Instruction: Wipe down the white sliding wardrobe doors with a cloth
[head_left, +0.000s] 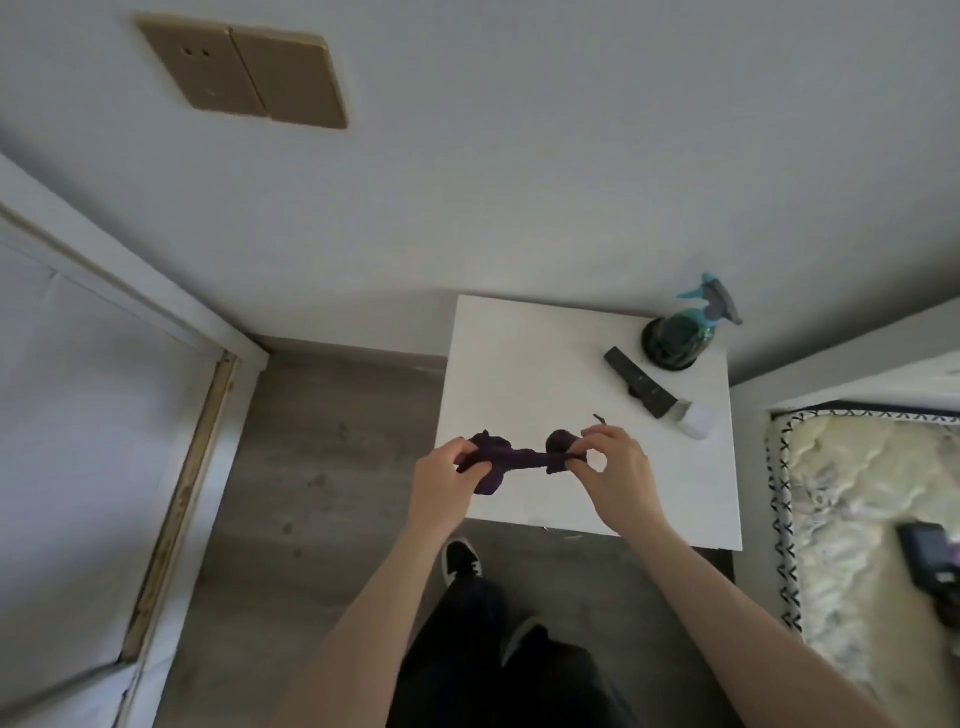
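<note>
1. Head view: our left hand (445, 478) and right hand (615, 470) each pinch an end of the dark purple cloth (511, 460), twisted taut above the white side table (519, 374).
2. We judge it light, soft and limp; best bunched in one palm.

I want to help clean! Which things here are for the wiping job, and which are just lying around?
For the job: purple cloth; white wardrobe door; probably the spray bottle.
Just lying about: black bar; white tub; dark gadget on the mattress.
</note>
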